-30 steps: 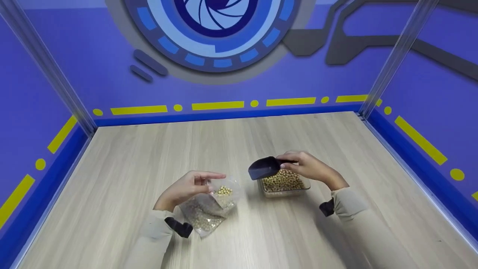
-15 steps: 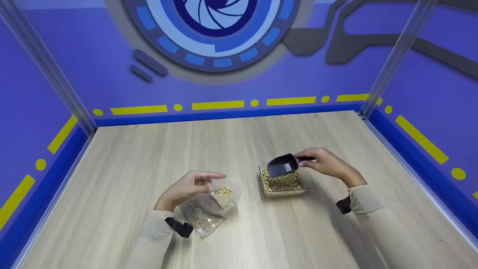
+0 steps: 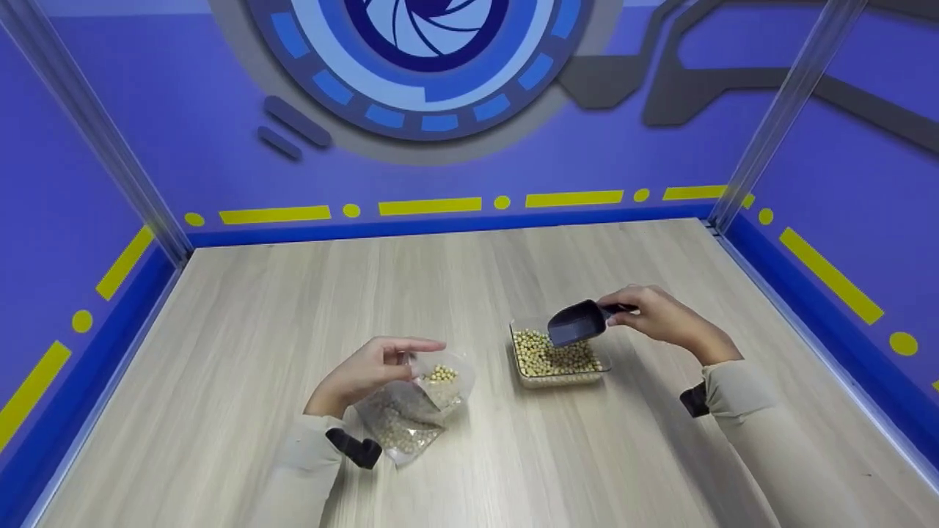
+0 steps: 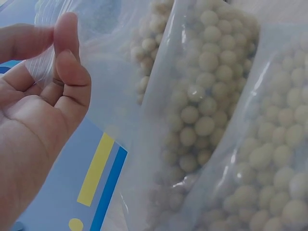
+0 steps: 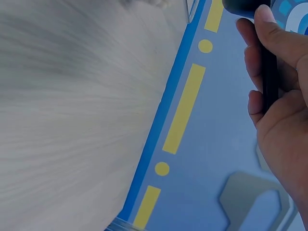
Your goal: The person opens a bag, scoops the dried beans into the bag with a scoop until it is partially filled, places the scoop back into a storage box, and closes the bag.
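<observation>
My left hand [image 3: 369, 372] pinches the rim of a clear plastic bag [image 4: 108, 91] between thumb and curled fingers. Inside the bag lie round, pale yellow beans [image 4: 204, 122] that look like soybeans, and its mouth gapes toward the right. With my right hand [image 3: 653, 317] I grip the handle of a black scoop [image 3: 578, 323], held tilted over a clear rectangular container [image 3: 561, 380]. Loose soybeans [image 3: 539, 356] fill much of that container. The scoop's bowl appears empty and covers the container's back right part. In the right wrist view, my fingers wrap round the scoop's dark handle [image 5: 269, 79].
A light wood tabletop [image 3: 352, 286] carries everything. Blue-purple panels [image 3: 469, 176] with yellow marks stand along its back and both sides. Metal posts [image 3: 763, 117] rise at the back corners.
My right hand has carried the scoop rightward, from the gap between bag and container to above the container. My left hand and the bag have stayed in place.
</observation>
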A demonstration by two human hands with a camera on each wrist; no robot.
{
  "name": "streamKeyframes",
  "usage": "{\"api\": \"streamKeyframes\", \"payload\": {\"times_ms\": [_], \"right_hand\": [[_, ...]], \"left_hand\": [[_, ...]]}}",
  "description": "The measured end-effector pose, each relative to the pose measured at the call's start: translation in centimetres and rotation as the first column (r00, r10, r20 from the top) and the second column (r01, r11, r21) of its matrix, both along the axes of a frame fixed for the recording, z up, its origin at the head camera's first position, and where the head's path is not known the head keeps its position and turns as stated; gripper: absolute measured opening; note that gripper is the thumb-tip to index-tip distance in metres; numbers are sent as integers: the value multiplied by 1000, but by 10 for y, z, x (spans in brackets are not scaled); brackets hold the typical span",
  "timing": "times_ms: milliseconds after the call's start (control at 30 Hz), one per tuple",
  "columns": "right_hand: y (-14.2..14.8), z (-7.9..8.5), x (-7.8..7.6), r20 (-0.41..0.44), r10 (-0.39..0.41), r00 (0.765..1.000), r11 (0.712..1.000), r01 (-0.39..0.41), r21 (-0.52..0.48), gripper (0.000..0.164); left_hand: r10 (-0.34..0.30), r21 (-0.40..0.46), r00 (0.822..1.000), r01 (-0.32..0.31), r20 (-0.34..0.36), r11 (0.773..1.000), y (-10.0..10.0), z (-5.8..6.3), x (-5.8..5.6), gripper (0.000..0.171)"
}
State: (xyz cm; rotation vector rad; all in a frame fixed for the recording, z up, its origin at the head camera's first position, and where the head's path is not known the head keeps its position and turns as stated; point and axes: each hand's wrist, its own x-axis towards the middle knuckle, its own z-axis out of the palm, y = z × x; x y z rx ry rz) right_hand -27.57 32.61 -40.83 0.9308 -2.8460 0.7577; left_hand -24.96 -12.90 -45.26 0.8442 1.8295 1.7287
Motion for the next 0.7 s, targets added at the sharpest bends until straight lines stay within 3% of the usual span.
{"api": "streamKeyframes", "payload": {"times_ms": [300,567,700], "right_hand": [[1,3,2,-137,75,988,987,-53,154,27],[-2,6,5,-159,113,981,972,-76,221,27],[-3,8,6,-160,114,981,971,-76,228,27]], "left_hand": [[12,-19,999,-13,-37,1000,2,0,1,43],[46,-32,992,-50,-119,998,2,0,4,43],[52,-15,991,-54,-126,998,2,0,6,43]]}}
